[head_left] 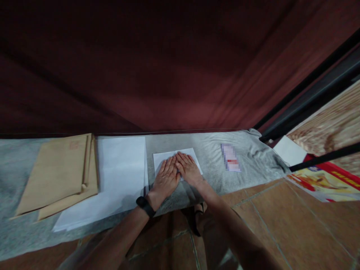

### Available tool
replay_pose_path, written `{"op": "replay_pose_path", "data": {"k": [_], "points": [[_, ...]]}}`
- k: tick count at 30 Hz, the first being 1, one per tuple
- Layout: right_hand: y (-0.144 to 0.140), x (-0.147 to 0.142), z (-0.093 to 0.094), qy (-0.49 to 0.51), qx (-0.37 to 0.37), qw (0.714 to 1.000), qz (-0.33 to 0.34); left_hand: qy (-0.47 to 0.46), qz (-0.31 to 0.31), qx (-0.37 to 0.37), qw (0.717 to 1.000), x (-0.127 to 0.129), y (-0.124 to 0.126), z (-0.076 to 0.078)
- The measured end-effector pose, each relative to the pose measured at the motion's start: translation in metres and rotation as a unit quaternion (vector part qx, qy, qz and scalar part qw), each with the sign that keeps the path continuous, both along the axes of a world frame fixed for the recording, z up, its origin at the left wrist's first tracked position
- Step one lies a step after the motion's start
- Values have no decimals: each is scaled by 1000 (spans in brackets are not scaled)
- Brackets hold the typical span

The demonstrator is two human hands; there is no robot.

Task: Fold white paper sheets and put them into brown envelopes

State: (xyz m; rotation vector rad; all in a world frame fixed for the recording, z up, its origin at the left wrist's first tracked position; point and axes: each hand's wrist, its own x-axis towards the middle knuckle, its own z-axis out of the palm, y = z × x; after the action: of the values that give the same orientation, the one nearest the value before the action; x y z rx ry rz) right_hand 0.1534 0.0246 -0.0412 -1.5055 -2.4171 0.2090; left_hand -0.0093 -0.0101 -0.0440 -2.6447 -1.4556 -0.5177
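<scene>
A small white sheet of paper (161, 157), which looks folded, lies on the grey cloth in front of me. My left hand (168, 174) rests flat on it, fingers stretched forward and a dark band round the wrist. My right hand (189, 168) is pressed flat beside it, its fingers also extended and the two hands touching near the thumbs. Both palms cover the middle of the paper. Left of the hands, larger white sheets (122, 168) are spread out, partly under brown paper envelopes (60, 168).
Grey cloth (208, 144) covers the long surface, and a blurred-out pinkish slip (231, 157) lies on it at right. A dark red curtain (174, 75) hangs behind. Black bars (309, 97) and a red-yellow box (326, 180) stand at right, above a tiled floor (270, 213).
</scene>
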Motion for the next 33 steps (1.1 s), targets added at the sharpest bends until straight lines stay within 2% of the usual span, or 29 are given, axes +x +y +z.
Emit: {"op": "replay_pose_path", "data": {"k": [7,20,29,33], "points": [[2,15,-2,-57,12,997,-57,8,30,-44,999,-3,-6,5],[1,48,-6,-78,4,988,-133,11,40,-75,996,-12,-11,9],[0,64,-5,-91,2,980,-176,7,67,-66,996,-25,-10,-4],[3,64,-1,-80,18,977,-196,8,76,-58,995,-27,-8,0]]}}
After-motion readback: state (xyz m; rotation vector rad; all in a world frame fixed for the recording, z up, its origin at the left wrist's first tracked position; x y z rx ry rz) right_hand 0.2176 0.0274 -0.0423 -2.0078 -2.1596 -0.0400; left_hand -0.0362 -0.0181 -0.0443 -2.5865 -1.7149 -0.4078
